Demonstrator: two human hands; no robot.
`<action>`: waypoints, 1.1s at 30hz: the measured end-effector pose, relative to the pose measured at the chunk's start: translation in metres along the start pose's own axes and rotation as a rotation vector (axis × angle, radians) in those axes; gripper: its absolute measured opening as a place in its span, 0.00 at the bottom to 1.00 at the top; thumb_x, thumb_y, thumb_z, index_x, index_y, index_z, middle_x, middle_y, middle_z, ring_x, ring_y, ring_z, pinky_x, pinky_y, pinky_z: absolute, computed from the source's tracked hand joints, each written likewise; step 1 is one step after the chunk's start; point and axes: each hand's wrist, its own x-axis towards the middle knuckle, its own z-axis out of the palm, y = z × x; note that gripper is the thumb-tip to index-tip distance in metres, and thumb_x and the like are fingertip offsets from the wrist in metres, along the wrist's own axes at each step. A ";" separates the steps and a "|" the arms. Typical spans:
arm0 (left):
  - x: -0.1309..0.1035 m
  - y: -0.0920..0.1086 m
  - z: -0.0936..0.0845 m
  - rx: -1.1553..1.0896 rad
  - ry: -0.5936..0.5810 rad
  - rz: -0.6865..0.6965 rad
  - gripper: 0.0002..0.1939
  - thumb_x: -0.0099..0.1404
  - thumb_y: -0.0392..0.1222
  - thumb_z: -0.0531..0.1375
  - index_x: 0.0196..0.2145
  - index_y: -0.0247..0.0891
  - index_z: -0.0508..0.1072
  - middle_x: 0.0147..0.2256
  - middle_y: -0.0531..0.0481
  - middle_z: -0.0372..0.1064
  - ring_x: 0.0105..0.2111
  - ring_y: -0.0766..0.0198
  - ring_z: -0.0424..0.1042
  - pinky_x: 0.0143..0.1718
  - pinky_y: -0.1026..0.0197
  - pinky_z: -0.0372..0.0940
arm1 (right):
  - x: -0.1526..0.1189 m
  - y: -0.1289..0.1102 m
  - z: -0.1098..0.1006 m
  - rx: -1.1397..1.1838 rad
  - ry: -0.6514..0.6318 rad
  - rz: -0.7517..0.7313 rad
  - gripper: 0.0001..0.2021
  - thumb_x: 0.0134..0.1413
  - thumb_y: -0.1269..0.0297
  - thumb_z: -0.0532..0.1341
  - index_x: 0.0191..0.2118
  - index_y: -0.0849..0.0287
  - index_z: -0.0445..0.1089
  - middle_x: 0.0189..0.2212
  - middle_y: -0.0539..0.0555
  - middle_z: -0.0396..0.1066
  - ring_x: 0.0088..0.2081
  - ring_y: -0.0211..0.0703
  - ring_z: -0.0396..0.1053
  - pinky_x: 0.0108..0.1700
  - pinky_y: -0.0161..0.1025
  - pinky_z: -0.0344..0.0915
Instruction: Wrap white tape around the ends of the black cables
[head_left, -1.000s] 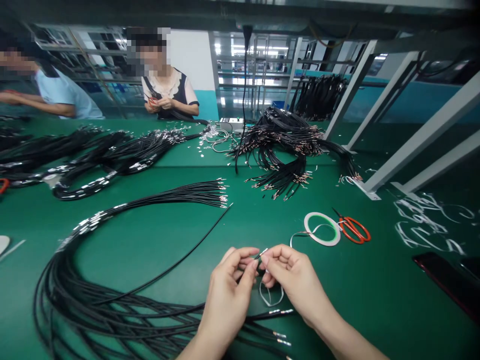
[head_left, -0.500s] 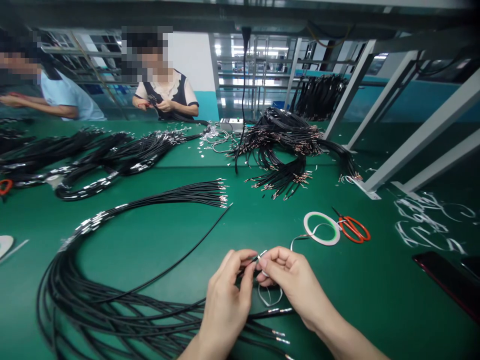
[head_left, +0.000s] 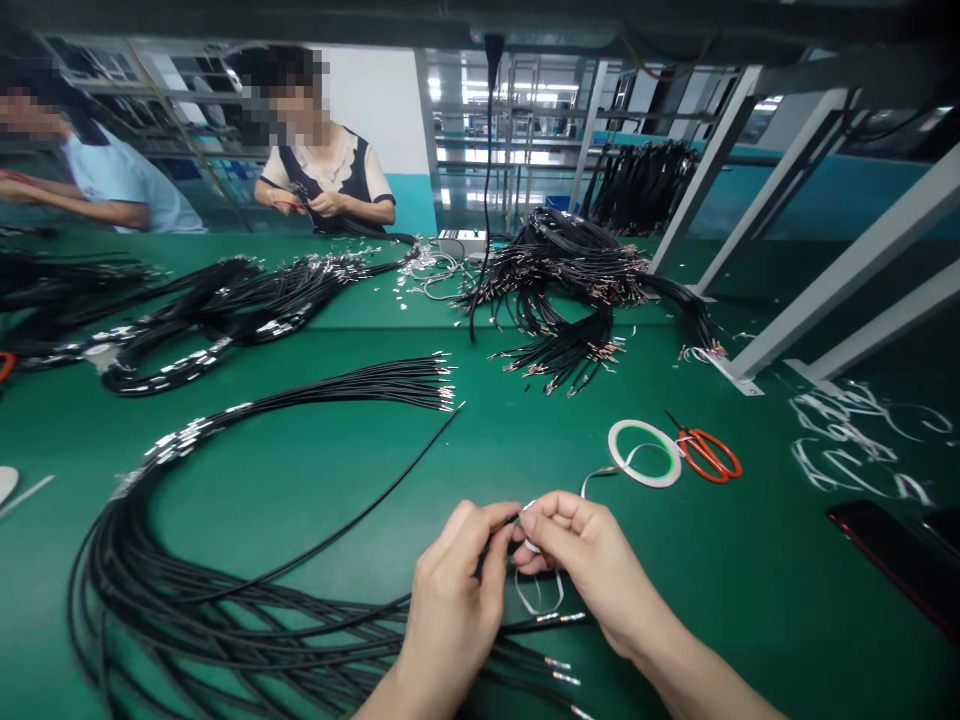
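Observation:
Near the front middle of the bench, my left hand pinches a black cable close to its end. My right hand meets it there, thumb and forefinger closed on a thin white tape strip at the cable's silvery tip. The fingertips partly hide where tape and cable touch. Below my right hand the strip hangs in a loop, and a length of it runs back to a white-edged tape roll. To the left a long bundle of black cables curves round, its far ends fanned out.
Orange-handled scissors lie beside the roll. White tape scraps and a dark phone are at the right. Metal posts slant up there. Cable piles cover the back; a co-worker handles cables across the bench.
My left fingers have closed in nearer the cable tip, against my right fingertips. The view has shifted slightly. Roll and scissors lie as before.

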 end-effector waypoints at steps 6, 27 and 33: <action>0.002 0.001 0.000 0.003 -0.002 0.028 0.13 0.65 0.30 0.54 0.45 0.41 0.70 0.33 0.51 0.67 0.34 0.66 0.69 0.35 0.65 0.65 | -0.001 0.000 -0.001 0.005 -0.009 0.007 0.11 0.50 0.60 0.65 0.30 0.65 0.71 0.27 0.54 0.74 0.26 0.37 0.71 0.32 0.36 0.70; 0.015 0.008 0.000 -0.652 -0.017 -0.607 0.12 0.56 0.43 0.63 0.35 0.32 0.75 0.27 0.51 0.68 0.22 0.69 0.68 0.27 0.66 0.68 | 0.005 0.003 -0.005 -0.155 -0.040 -0.112 0.11 0.50 0.58 0.65 0.32 0.63 0.73 0.22 0.49 0.71 0.22 0.34 0.67 0.26 0.31 0.65; 0.020 0.010 0.000 -0.582 0.002 -0.611 0.13 0.55 0.47 0.64 0.30 0.33 0.75 0.27 0.51 0.68 0.21 0.72 0.63 0.21 0.71 0.61 | 0.004 0.000 -0.006 -0.214 -0.068 -0.148 0.10 0.53 0.59 0.62 0.33 0.62 0.72 0.24 0.50 0.71 0.22 0.33 0.66 0.27 0.31 0.64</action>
